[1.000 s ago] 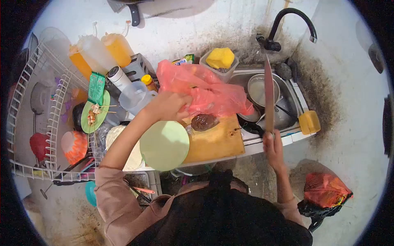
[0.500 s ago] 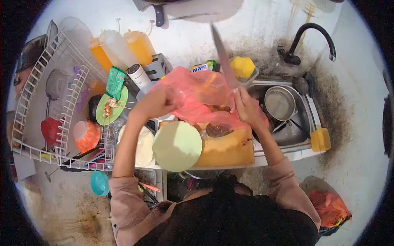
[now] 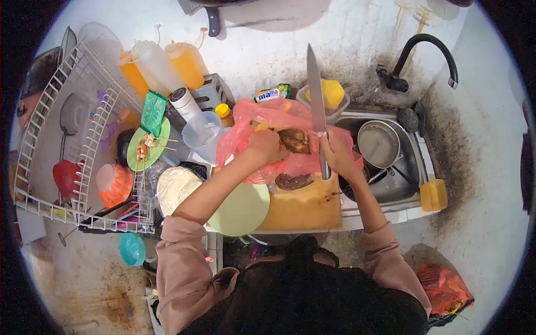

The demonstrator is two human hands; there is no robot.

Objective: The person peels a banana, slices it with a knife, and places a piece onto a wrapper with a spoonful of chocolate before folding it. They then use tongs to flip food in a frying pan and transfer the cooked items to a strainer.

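Note:
My right hand (image 3: pixel 338 156) is wrapped round the handle of a long kitchen knife (image 3: pixel 316 89), its blade pointing up and away from me. My left hand (image 3: pixel 267 147) reaches into an opened red plastic bag (image 3: pixel 240 120), fingers curled and mostly hidden. Right beside those fingers is a dark brown, glossy piece of food (image 3: pixel 294 140), perhaps cooked meat. A second brown lump (image 3: pixel 293 181) shows at the bag's near edge. Under the bag lies a wooden cutting board (image 3: pixel 304 209), and a pale green plate (image 3: pixel 240 209) overlaps its left side.
At right, a sink (image 3: pixel 410 184) holds a metal pot (image 3: pixel 379 144) beneath a black faucet (image 3: pixel 427 39). To the left stand a white dish rack (image 3: pixel 84 184), a green plate with skewers (image 3: pixel 146 153) and sauce bottles (image 3: pixel 184 64). A clear pitcher (image 3: pixel 204 134) sits behind my left forearm.
My left hand has moved right and down into the bag, which now lies lower and more open, exposing the brown food. The knife has shifted slightly right and turned more upright.

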